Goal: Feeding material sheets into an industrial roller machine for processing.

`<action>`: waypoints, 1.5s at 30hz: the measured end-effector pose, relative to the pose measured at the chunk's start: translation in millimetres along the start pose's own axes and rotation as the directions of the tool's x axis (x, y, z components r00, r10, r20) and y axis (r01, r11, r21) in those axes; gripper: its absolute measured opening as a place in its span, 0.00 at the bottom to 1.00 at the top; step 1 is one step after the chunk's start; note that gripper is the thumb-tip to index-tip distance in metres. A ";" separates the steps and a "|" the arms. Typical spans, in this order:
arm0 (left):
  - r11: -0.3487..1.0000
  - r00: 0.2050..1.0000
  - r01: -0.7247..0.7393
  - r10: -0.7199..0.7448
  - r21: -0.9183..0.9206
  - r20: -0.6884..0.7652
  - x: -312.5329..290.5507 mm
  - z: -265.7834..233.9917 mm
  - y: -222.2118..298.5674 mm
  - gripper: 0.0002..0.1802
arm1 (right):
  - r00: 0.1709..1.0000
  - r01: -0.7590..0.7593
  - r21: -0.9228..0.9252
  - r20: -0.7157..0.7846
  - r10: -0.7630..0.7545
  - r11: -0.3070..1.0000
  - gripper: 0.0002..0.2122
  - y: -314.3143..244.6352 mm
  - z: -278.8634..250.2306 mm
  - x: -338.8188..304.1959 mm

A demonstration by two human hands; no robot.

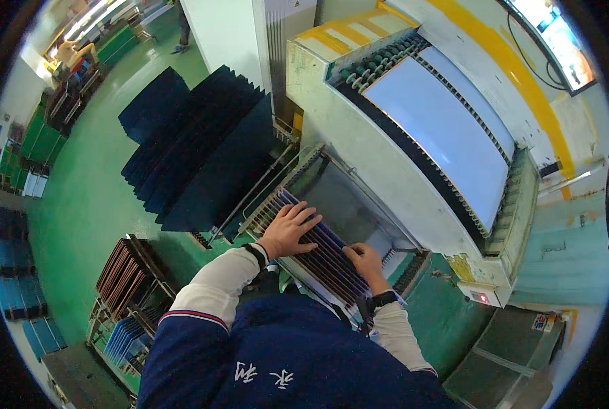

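My left hand (289,230) lies spread on the top edges of several thin dark panels (328,262) that stand on edge in a slotted rack (257,221). Its fingers point away from me, apart from one another. Farther right along the same row, my right hand (367,264) is curled, with thumb and fingers closed at the top edge of the panel on the far side. How much of that edge lies between the fingers is partly hidden. A grey metal surface (355,215) shows just beyond the panels.
Beyond the rack stands a roller machine (400,170) carrying a large pale board (448,136). Large dark sheets (202,150) fan out at left. Reddish panels (124,276) and blue panels (124,341) stand in racks lower left. A dark cabinet (506,358) is lower right.
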State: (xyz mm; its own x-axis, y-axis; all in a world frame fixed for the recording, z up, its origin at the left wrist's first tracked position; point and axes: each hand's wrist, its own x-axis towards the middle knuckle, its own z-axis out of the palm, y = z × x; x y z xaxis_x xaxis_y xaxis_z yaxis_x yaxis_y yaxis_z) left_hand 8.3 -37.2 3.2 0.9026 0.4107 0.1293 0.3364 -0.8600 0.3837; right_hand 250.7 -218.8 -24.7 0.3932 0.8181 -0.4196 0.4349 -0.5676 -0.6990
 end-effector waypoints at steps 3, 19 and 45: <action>1.000 1.000 -0.008 0.008 -0.010 -0.025 -0.3 2.4 0.0 0.42 | 0.999 -0.038 0.002 -0.034 0.038 0.999 0.27 20.3 5.3 6.9; 0.995 0.986 -0.076 0.065 -0.067 -0.153 -25.4 6.7 -5.2 0.30 | 0.989 0.108 -0.273 -0.066 -0.131 0.956 0.16 35.9 22.7 -0.1; 0.988 0.976 -0.130 0.112 -0.087 -0.187 -20.1 4.1 -3.1 0.28 | 0.790 0.120 -0.519 -0.467 -0.398 0.846 0.17 -95.9 -146.6 -125.3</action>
State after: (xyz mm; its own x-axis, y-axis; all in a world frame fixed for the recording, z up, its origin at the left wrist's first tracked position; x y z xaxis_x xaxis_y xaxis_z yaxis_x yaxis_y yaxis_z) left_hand -9.8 -44.1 -4.3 0.8682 0.3608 0.3405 0.1913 -0.8767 0.4413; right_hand 278.5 -280.4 179.8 0.5155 0.8289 0.2172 0.8358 -0.4304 -0.3409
